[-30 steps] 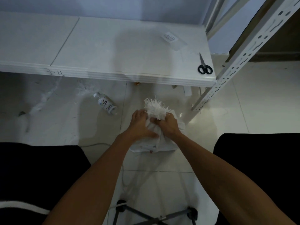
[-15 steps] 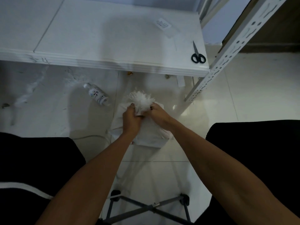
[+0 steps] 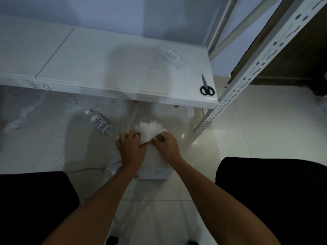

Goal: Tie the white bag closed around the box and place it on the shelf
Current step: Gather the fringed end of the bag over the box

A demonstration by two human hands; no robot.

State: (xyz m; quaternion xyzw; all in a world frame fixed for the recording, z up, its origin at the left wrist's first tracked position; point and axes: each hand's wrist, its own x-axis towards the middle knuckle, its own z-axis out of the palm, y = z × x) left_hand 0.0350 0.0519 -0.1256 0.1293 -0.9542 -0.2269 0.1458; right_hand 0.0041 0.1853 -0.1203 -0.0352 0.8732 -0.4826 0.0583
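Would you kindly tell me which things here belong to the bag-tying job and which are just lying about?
Job:
bag, gathered at its frayed top
left hand and right hand, both gripping it
shelf

Lying about:
scissors and label on the shelf
bottle on the floor

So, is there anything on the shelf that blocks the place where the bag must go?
Nothing visible blocks it. The shelf is mostly bare; only scissors and a small packet lie near its right end. The bag sits on the floor below, held by both hands.
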